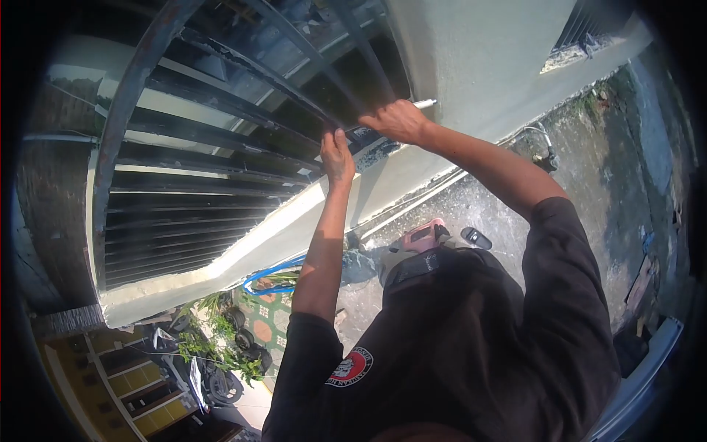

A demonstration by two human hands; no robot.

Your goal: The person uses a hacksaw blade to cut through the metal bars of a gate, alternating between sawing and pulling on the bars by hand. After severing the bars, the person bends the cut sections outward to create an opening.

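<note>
A dark metal window grille [243,62] with several long bars fills the upper left, set in a pale wall with a ledge. My left hand [336,156] is raised to the lower end of a bar, its fingers closed against the metal. Just to the right, my right hand [398,120] is bent over the ledge by the bar ends, fingers curled down. What lies under those fingers is hidden. A thin white strip [426,104] sticks out beside the right hand. The ledge [374,156] below the hands has a dark, speckled surface.
Near my feet are a pink-rimmed object [423,234] and a dark sandal [477,237]. A blue hose [274,274] hangs by the wall. Plants [228,335] and a parked motorbike [221,384] stand lower left. A tap-like fitting [546,158] is at right.
</note>
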